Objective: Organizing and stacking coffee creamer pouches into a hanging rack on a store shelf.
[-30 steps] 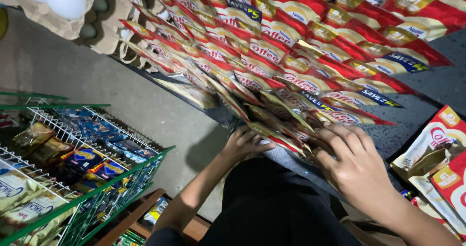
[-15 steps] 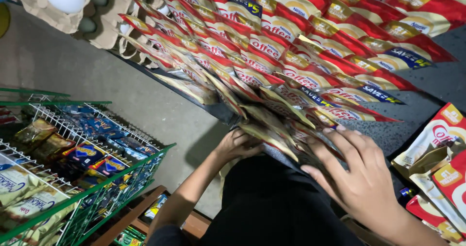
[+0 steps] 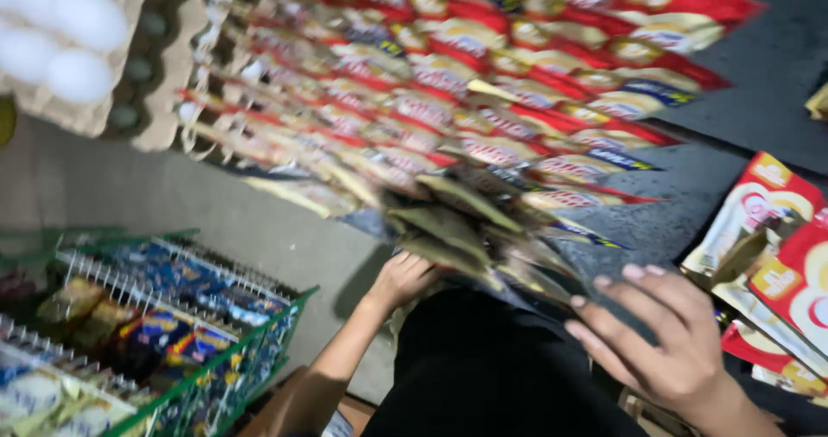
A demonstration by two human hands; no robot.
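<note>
Red sachet rows (image 3: 483, 100): left hand (image 3: 405, 277) at lower edge; right hand (image 3: 660, 338) apart.

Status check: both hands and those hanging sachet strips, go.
Left hand on lower ends of sachet strips, grip unclear. Right hand open, fingers spread, apart from strips. Nothing between; picture blurred.
</note>
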